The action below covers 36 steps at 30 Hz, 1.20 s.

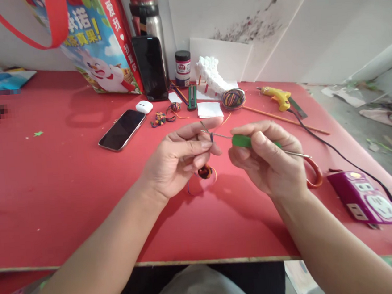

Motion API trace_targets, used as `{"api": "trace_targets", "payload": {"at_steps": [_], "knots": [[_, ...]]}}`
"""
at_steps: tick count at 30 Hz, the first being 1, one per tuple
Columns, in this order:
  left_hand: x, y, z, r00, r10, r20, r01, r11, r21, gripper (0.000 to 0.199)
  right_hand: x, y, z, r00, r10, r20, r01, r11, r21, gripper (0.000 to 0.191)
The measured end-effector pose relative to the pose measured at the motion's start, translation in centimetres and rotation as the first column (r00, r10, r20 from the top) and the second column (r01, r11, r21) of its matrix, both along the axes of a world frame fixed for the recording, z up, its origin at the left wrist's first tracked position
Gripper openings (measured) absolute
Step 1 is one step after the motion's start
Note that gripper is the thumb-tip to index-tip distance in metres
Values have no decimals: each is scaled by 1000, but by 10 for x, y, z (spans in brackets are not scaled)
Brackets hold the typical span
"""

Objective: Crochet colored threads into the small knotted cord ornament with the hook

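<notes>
My left hand (180, 159) pinches a dark yarn piece (211, 137) between thumb and fingers, its index finger stretched over the top. My right hand (272, 155) is wrapped round the green handle of a thin crochet hook (241, 141), whose metal tip reaches the yarn at my left fingertips. Below my left fingers sits a small dark and orange yarn piece (205, 171), with loose orange and blue strands beside it. Behind my right hand the orange handle of scissors (315, 173) shows; the rest is mostly hidden.
Behind my hands are a phone (123, 130), a white earphone case (144, 107), a multicoloured yarn ball (233, 99), a jar (183, 69) and a standing phone (150, 67). A yellow glue gun (276, 97), its cable and a purple power strip (367, 197) lie right.
</notes>
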State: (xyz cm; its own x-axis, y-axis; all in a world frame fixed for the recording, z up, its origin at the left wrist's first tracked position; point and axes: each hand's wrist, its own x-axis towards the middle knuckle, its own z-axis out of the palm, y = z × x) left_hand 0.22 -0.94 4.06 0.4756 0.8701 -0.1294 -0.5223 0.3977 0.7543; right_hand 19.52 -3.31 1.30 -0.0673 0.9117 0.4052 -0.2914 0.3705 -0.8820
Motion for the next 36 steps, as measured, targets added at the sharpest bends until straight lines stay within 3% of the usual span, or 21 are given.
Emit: {"api": "trace_targets", "payload": {"at_steps": [6, 15, 23, 27, 31, 36], "knots": [[4, -2, -3, 994, 104, -40, -99, 990, 103, 26, -4, 0, -5, 998, -37, -58, 34, 999, -39, 14], [5, -2, -4, 958, 234, -164, -198, 958, 207, 13, -5, 0, -4, 994, -109, 25, 111, 992, -60, 24], [6, -6, -7, 926, 323, -193, -273, 930, 247, 29, -9, -3, -7, 984, -164, 72, 165, 986, -1, 20], [10, -9, -8, 909, 376, -179, -331, 913, 239, 33, -13, -8, -10, 955, -248, 160, 235, 967, 97, 18], [15, -11, -9, 907, 383, -173, -356, 919, 169, 32, -23, -14, -16, 861, -418, 289, 349, 900, 260, 18], [17, -9, -8, 951, 297, -82, -297, 955, 7, 30, -30, -18, -23, 842, -434, 320, 321, 880, 349, 19]]}}
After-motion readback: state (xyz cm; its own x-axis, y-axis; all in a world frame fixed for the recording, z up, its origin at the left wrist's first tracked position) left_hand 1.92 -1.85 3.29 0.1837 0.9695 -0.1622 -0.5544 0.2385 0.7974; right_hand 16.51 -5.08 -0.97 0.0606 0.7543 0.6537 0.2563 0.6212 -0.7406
